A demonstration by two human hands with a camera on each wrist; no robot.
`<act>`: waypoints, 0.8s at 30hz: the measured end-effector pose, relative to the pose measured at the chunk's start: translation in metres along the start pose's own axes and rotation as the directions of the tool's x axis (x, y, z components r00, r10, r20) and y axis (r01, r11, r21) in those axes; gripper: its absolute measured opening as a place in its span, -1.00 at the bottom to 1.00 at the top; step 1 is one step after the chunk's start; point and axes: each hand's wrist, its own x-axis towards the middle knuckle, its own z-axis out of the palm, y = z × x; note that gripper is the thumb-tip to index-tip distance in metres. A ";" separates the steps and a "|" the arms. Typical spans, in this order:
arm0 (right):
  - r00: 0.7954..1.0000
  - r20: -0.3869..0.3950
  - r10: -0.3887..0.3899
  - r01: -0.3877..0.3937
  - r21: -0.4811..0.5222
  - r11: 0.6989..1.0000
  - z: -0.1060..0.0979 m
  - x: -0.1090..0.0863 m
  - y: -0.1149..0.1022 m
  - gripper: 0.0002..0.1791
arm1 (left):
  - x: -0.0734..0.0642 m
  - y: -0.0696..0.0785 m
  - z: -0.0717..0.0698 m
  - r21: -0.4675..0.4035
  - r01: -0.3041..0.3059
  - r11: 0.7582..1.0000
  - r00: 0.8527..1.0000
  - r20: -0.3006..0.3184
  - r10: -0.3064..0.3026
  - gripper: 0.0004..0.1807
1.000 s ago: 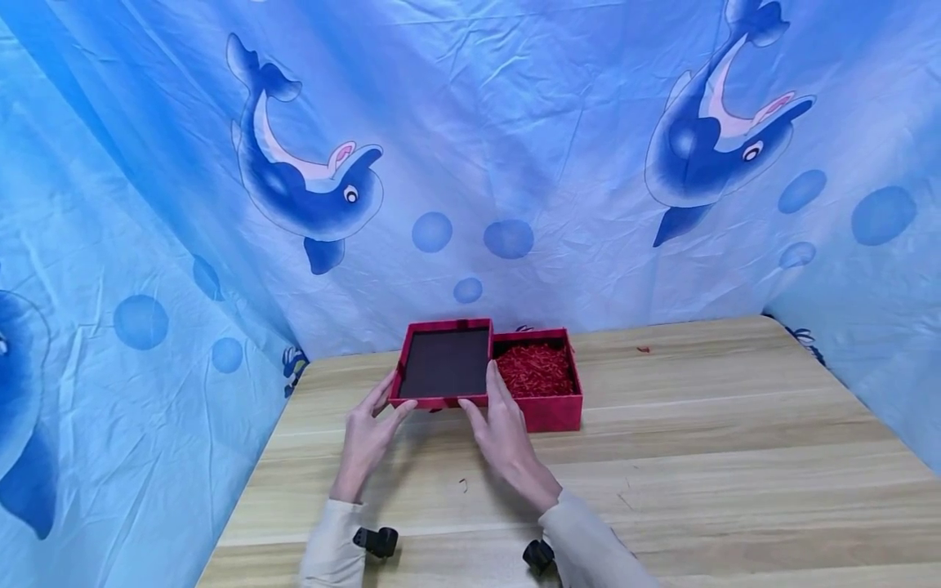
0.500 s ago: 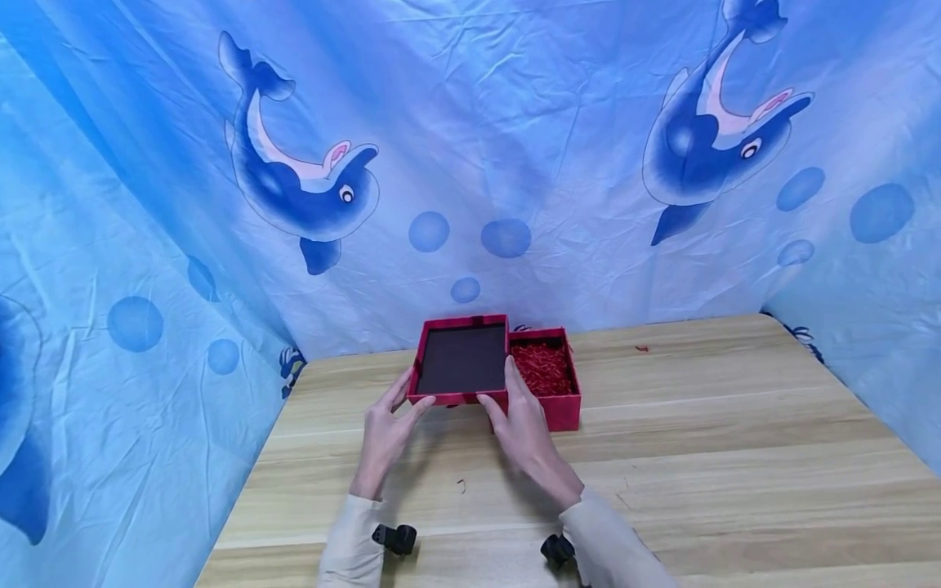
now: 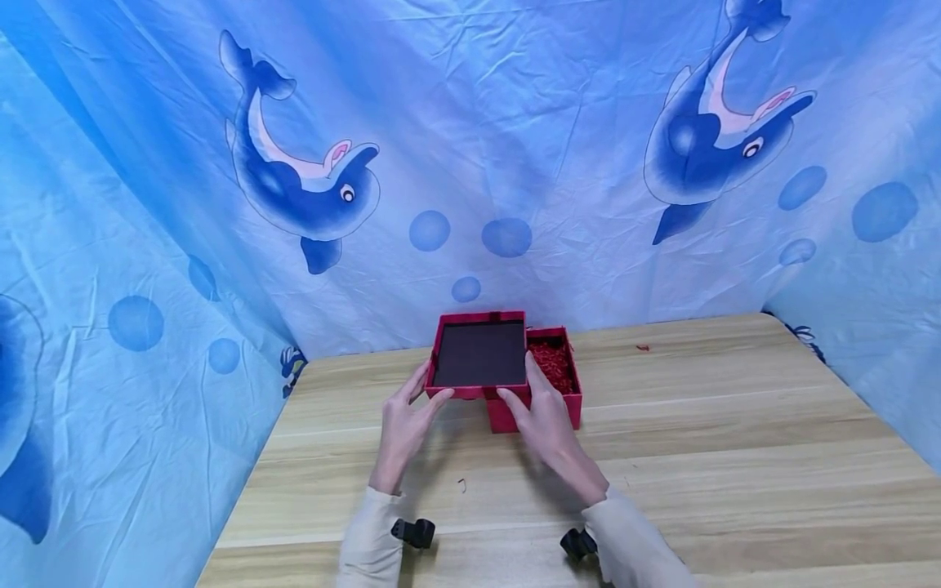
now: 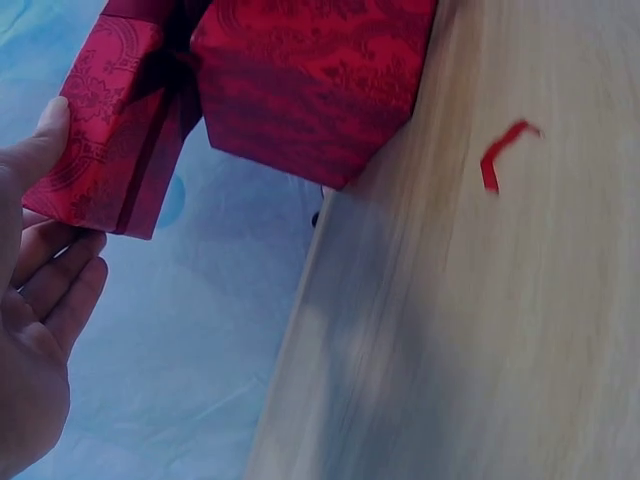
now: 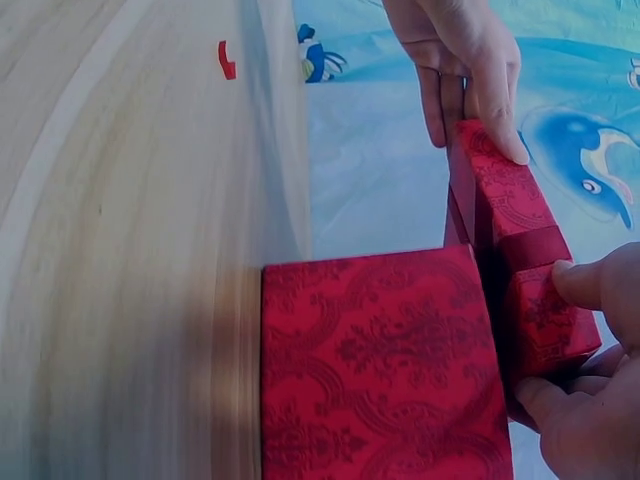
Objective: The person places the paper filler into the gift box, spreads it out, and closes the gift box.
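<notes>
Head view up first: the person has a red lid (image 3: 481, 354) up in front of them, clear of the table (image 3: 698, 425), its dark hollow side facing upward. I see the left hand (image 3: 404, 425) grasping its near left corner, thumb on the near side and fingers round the left, while the right hand (image 3: 547, 420) grasps the near right corner the same way. Just behind and to the right stands a red box (image 3: 503, 418) on the table, open at the top, with red paper shreds (image 3: 551, 365) inside; from my seat the lid hides the box's left part, and I cannot tell whether the two touch. My right wrist feed shows a dark red ribbon (image 5: 530, 247) across the lid's patterned side, and the left wrist feed confirms that thumb pressed on the same side. One small red scrap (image 3: 462, 485) lies on the near part of the table, another scrap (image 3: 643, 348) toward the far edge, right of the box. Behind it all I have a blue curtain (image 3: 470, 122) printed with dolphins (image 3: 301, 175), and by the pale sleeves (image 3: 371, 539) I spot small black wrist cameras (image 3: 414, 532).
</notes>
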 end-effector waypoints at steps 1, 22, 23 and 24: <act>1.000 0.000 0.000 0.000 -0.004 1.000 -0.002 0.000 0.001 -0.13 | 0.000 0.001 0.002 -0.004 0.000 1.000 1.000 0.001 0.000 -0.23; 0.998 0.028 0.057 -0.056 -0.048 0.997 -0.039 0.001 0.016 -0.15 | 0.000 0.017 0.037 -0.023 0.007 1.000 1.000 0.003 -0.007 -0.24; 0.997 0.032 0.064 -0.062 -0.048 0.997 -0.040 0.001 0.016 -0.15 | 0.000 0.018 0.038 -0.023 0.004 1.000 1.000 0.001 -0.004 -0.24; 0.996 0.040 0.073 -0.071 -0.047 0.996 -0.042 0.001 0.016 -0.14 | 0.000 0.019 0.039 -0.026 0.001 1.000 1.000 0.000 -0.001 -0.24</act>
